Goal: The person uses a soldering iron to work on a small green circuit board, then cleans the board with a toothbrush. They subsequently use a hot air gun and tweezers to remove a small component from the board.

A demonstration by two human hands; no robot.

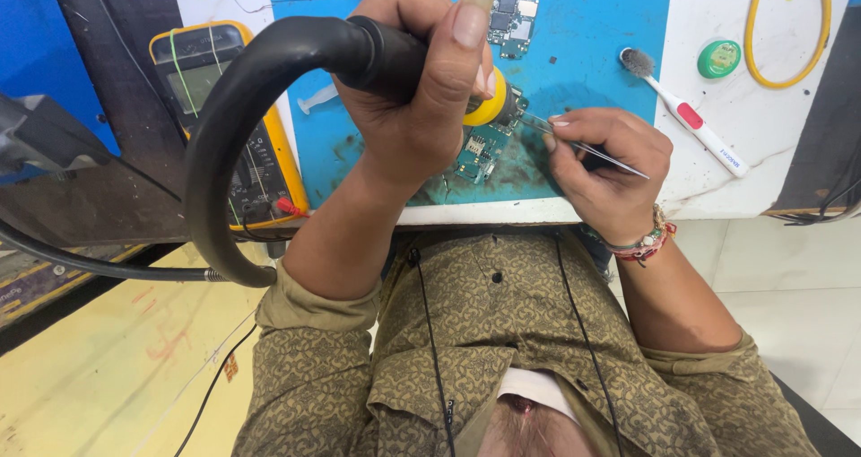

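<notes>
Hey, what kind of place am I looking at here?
Most likely an electronics repair bench. The left hand grips a hot-air tool over a small circuit board on a blue work mat, the right hand holds tweezers, and a yellow multimeter sits nearby.

One head-worn camera looks steeply down, close over the blue work mat (592, 80) and table edge.
</notes>
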